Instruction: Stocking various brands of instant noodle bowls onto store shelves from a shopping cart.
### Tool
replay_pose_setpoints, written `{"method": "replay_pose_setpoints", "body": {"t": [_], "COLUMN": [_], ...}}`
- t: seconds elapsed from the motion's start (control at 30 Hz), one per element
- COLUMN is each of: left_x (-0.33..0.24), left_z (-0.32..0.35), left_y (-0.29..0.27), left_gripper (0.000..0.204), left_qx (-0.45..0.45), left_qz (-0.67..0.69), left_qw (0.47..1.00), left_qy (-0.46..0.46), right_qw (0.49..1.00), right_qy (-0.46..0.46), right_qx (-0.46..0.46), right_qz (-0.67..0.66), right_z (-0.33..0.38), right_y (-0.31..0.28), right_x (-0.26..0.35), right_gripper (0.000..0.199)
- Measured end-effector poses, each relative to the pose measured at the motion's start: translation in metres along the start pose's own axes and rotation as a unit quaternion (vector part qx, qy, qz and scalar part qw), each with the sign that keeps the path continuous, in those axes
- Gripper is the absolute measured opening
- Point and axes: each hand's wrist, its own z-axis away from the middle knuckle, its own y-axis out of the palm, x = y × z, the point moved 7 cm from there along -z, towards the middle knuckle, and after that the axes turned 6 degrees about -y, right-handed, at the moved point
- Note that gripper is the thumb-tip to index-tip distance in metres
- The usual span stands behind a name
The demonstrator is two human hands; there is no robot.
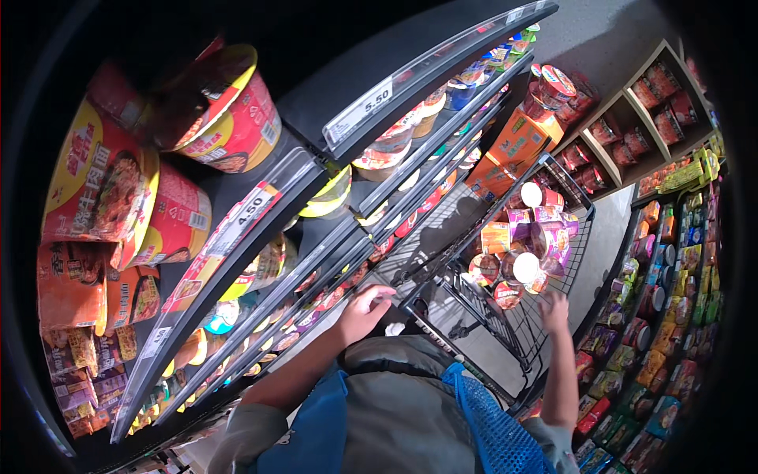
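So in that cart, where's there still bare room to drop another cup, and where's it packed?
The wire cart is crowded at its far end, where cups and packets pile up beside the orange carton. The near stretch of mesh, between the left hand and right hand, looks bare. Shelves on the left are full.

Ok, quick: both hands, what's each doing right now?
Left hand: curled over the cart edge, holding no product.
Right hand: open, empty, reaching over the cart's noodle cups.

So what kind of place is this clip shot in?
Most likely a grocery store aisle. Shelves with price tags on their edges hold instant noodle bowls, and a wire shopping cart loaded with cups stands between them. The left hand and right hand reach toward the cart.
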Motion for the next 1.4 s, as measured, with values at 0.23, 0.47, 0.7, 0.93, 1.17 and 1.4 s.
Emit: {"method": "replay_pose_setpoints", "body": {"t": [0.23, 0.47, 0.7, 0.93, 1.17, 1.4], "left_x": [0.016, 0.053, 0.066, 0.074, 0.080, 0.077], "left_z": [-0.026, -0.045, -0.062, -0.058, -0.053, -0.063], "left_y": [0.020, 0.044, 0.093, 0.118, 0.131, 0.119], "left_gripper": [0.033, 0.044, 0.049, 0.045, 0.052, 0.041], "left_qx": [-0.042, 0.021, 0.008, 0.042, 0.060, 0.078], "left_qz": [-0.219, -0.213, -0.141, -0.196, -0.142, -0.110], "left_qw": [0.972, 0.977, 0.990, 0.979, 0.982, 0.985], "left_qy": [0.071, 0.011, 0.030, -0.036, 0.107, -0.105], "right_qw": [0.981, 0.975, 0.985, 0.984, 0.983, 0.990], "right_qy": [0.145, 0.167, 0.146, 0.144, 0.133, 0.134], "right_qx": [0.127, 0.142, 0.093, 0.106, 0.119, 0.023], "right_qz": [0.007, 0.033, -0.007, -0.006, 0.037, -0.029], "right_z": [0.108, 0.105, 0.098, 0.102, 0.115, 0.094], "right_y": [0.095, 0.076, 0.074, 0.075, 0.068, 0.063], "right_x": [-0.042, -0.017, -0.023, -0.047, -0.055, -0.048], "right_gripper": [0.034, 0.025, 0.021, 0.023, 0.033, 0.027]}}
